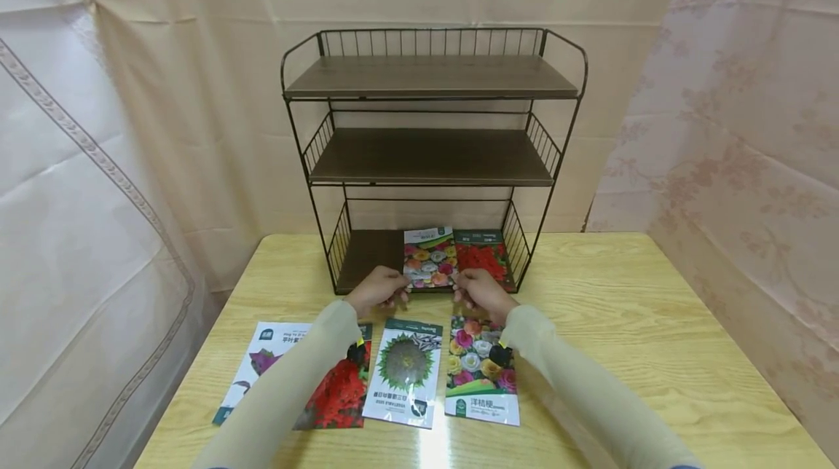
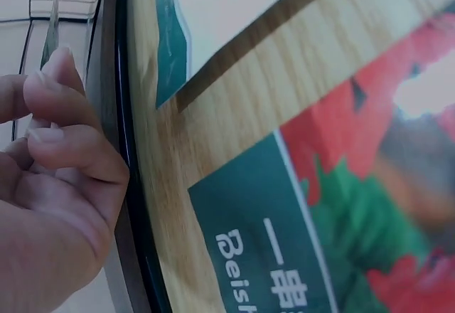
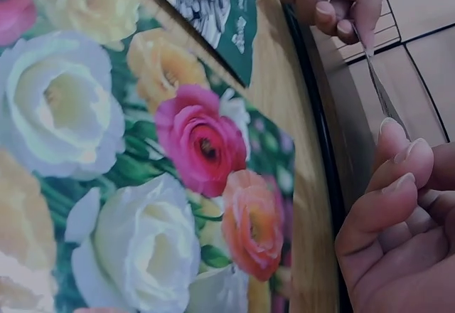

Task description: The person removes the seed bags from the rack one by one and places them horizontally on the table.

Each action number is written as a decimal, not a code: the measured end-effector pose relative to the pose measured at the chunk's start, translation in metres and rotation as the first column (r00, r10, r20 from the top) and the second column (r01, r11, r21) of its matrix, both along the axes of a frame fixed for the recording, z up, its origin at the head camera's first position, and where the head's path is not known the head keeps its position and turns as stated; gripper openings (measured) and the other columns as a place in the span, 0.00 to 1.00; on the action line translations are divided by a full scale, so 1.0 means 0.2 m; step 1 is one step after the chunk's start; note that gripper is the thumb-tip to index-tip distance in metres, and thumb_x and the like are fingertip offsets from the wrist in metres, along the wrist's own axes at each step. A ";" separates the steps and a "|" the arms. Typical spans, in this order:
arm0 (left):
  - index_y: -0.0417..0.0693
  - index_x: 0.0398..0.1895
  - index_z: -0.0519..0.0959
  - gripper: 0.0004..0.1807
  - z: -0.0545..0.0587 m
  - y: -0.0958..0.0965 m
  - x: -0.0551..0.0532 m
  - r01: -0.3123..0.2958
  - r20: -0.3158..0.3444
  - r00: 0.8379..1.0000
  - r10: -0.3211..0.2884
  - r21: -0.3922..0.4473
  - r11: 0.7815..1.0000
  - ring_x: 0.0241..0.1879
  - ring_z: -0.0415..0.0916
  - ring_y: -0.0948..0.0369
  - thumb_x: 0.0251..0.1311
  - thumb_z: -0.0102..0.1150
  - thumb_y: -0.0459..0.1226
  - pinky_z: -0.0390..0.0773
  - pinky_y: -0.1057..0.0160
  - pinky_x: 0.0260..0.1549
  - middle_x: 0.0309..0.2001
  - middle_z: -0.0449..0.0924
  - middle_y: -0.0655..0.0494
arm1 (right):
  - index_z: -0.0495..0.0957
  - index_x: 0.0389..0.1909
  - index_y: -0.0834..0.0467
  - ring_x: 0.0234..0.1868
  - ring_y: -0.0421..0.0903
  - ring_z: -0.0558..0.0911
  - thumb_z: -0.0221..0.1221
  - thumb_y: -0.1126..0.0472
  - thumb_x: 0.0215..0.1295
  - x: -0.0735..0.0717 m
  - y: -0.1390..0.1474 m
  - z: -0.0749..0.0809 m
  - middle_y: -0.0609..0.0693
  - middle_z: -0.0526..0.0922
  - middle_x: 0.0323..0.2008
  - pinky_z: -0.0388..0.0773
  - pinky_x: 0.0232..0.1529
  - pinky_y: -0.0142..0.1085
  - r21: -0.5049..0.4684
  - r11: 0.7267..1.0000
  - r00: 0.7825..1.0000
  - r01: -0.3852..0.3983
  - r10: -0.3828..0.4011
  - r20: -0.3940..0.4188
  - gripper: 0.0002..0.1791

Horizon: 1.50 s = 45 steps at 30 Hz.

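A seed packet with multicoloured flowers (image 1: 430, 258) is held by both hands at the lowest shelf's front. My left hand (image 1: 379, 287) pinches its near left corner between thumb and fingers, while my right hand (image 1: 483, 293) pinches the near right corner. Seen edge-on in the right wrist view, the packet (image 3: 380, 89) is a thin sliver stretched between the two hands. To its right, a red-flower seed packet (image 1: 481, 259) lies on the same shelf, its left edge right beside the held one.
A three-tier rack (image 1: 432, 79) with dark boards and a wire frame stands at the table's back. In front lie a purple-plant packet (image 1: 262, 356), a second red-flower packet (image 1: 341, 392), a sunflower packet (image 1: 404, 371) and another multicoloured-flower packet (image 1: 481, 381). My forearms pass over some of them.
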State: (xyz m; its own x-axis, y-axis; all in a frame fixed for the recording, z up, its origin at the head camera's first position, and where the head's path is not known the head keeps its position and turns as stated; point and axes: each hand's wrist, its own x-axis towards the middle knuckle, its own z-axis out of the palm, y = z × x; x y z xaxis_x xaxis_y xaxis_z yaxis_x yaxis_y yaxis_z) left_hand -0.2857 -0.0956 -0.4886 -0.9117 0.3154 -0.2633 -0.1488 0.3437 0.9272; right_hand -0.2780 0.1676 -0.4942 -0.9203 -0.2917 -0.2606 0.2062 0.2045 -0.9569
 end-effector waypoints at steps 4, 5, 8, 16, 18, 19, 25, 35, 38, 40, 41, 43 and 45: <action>0.31 0.46 0.82 0.19 0.01 0.02 0.02 0.005 -0.044 0.999 -0.006 -0.027 1.000 0.21 0.70 0.63 0.79 0.51 0.41 0.70 0.64 0.20 0.32 0.84 0.46 | 0.76 0.47 0.68 0.18 0.41 0.67 0.46 0.55 0.84 0.00 0.01 -0.02 0.51 0.80 0.26 0.65 0.19 0.34 0.019 1.000 1.000 -0.004 0.005 -0.015 0.19; 0.31 0.46 0.83 0.19 0.01 0.02 0.02 0.003 -0.051 0.999 -0.005 -0.034 0.999 0.21 0.70 0.63 0.79 0.51 0.41 0.70 0.64 0.21 0.32 0.84 0.47 | 0.76 0.47 0.68 0.18 0.41 0.67 0.46 0.55 0.84 0.00 0.01 -0.02 0.51 0.80 0.26 0.65 0.19 0.34 0.022 1.000 1.000 -0.006 0.007 -0.020 0.19; 0.32 0.44 0.83 0.19 0.01 0.02 0.04 0.006 -0.074 0.997 -0.010 -0.059 0.998 0.22 0.70 0.62 0.79 0.51 0.42 0.71 0.64 0.21 0.32 0.84 0.48 | 0.75 0.47 0.69 0.18 0.40 0.67 0.47 0.54 0.84 0.01 0.02 -0.02 0.51 0.80 0.26 0.66 0.20 0.34 0.036 0.999 0.999 -0.011 0.012 -0.036 0.20; 0.34 0.42 0.83 0.19 0.00 0.04 0.08 0.060 -0.113 0.991 -0.067 -0.066 0.996 0.22 0.69 0.60 0.80 0.51 0.43 0.71 0.62 0.21 0.31 0.82 0.49 | 0.77 0.45 0.68 0.17 0.41 0.65 0.47 0.54 0.84 0.06 0.06 -0.02 0.52 0.80 0.26 0.65 0.19 0.35 0.072 0.997 0.999 -0.002 0.006 -0.054 0.20; 0.35 0.42 0.83 0.19 0.00 0.05 0.10 0.070 -0.111 0.991 -0.078 -0.075 0.995 0.21 0.69 0.60 0.80 0.51 0.43 0.72 0.62 0.22 0.31 0.82 0.49 | 0.77 0.45 0.68 0.18 0.41 0.66 0.47 0.54 0.84 0.08 0.07 -0.01 0.52 0.80 0.26 0.66 0.20 0.35 0.085 0.996 0.998 -0.004 0.009 -0.058 0.20; 0.35 0.42 0.83 0.19 0.00 0.05 0.11 0.077 -0.113 0.990 -0.086 -0.081 0.994 0.20 0.68 0.60 0.80 0.50 0.43 0.72 0.62 0.22 0.31 0.82 0.49 | 0.77 0.44 0.68 0.18 0.41 0.66 0.47 0.54 0.84 0.08 0.07 -0.01 0.51 0.80 0.26 0.66 0.21 0.36 0.092 0.996 0.998 -0.008 0.013 -0.060 0.20; 0.36 0.40 0.82 0.18 0.00 0.05 0.17 0.101 -0.120 0.987 -0.111 -0.085 0.991 0.17 0.66 0.61 0.80 0.50 0.43 0.71 0.62 0.20 0.29 0.82 0.50 | 0.76 0.43 0.69 0.18 0.42 0.66 0.47 0.54 0.84 0.12 0.09 -0.01 0.52 0.80 0.25 0.67 0.21 0.35 0.125 0.991 0.995 -0.035 0.047 -0.090 0.21; 0.32 0.42 0.80 0.20 0.02 0.06 0.24 0.134 -0.112 0.984 -0.139 -0.056 0.989 0.18 0.63 0.62 0.80 0.50 0.43 0.69 0.60 0.22 0.28 0.79 0.50 | 0.76 0.41 0.68 0.19 0.42 0.67 0.48 0.55 0.84 0.19 0.12 0.01 0.54 0.80 0.26 0.68 0.22 0.34 0.140 0.989 0.990 -0.052 0.069 -0.119 0.19; 0.33 0.42 0.80 0.20 0.03 0.07 0.26 0.128 -0.100 0.986 -0.132 -0.044 0.991 0.19 0.64 0.62 0.80 0.50 0.43 0.70 0.60 0.23 0.29 0.79 0.50 | 0.76 0.40 0.68 0.19 0.42 0.67 0.48 0.55 0.84 0.20 0.12 0.02 0.53 0.80 0.25 0.69 0.22 0.34 0.142 0.988 0.989 -0.058 0.076 -0.130 0.19; 0.33 0.41 0.80 0.19 0.04 0.08 0.28 0.127 -0.089 0.987 -0.131 -0.044 0.991 0.19 0.64 0.62 0.80 0.50 0.43 0.70 0.60 0.23 0.29 0.79 0.49 | 0.76 0.39 0.68 0.18 0.43 0.67 0.48 0.55 0.84 0.21 0.13 0.02 0.54 0.80 0.25 0.70 0.23 0.35 0.145 0.987 0.987 -0.065 0.085 -0.136 0.19; 0.33 0.41 0.80 0.19 0.04 0.08 0.29 0.127 -0.085 0.988 -0.130 -0.043 0.991 0.19 0.65 0.62 0.80 0.51 0.42 0.71 0.60 0.23 0.29 0.79 0.49 | 0.76 0.39 0.68 0.18 0.42 0.67 0.48 0.55 0.84 0.22 0.13 0.02 0.54 0.80 0.25 0.70 0.22 0.35 0.146 0.987 0.987 -0.067 0.087 -0.136 0.19; 0.33 0.41 0.80 0.19 0.04 0.09 0.30 0.131 -0.080 0.988 -0.134 -0.044 0.990 0.18 0.65 0.62 0.80 0.51 0.43 0.71 0.60 0.22 0.28 0.79 0.48 | 0.76 0.38 0.67 0.18 0.42 0.67 0.48 0.55 0.84 0.23 0.15 0.02 0.53 0.80 0.25 0.70 0.22 0.35 0.143 0.987 0.988 -0.071 0.090 -0.130 0.19; 0.33 0.41 0.80 0.19 0.04 0.10 0.32 0.138 -0.081 0.987 -0.141 -0.046 0.989 0.18 0.65 0.62 0.80 0.51 0.43 0.71 0.60 0.22 0.28 0.80 0.48 | 0.76 0.38 0.67 0.17 0.41 0.66 0.48 0.55 0.84 0.24 0.16 0.01 0.53 0.79 0.25 0.70 0.21 0.34 0.139 0.988 0.988 -0.074 0.091 -0.126 0.19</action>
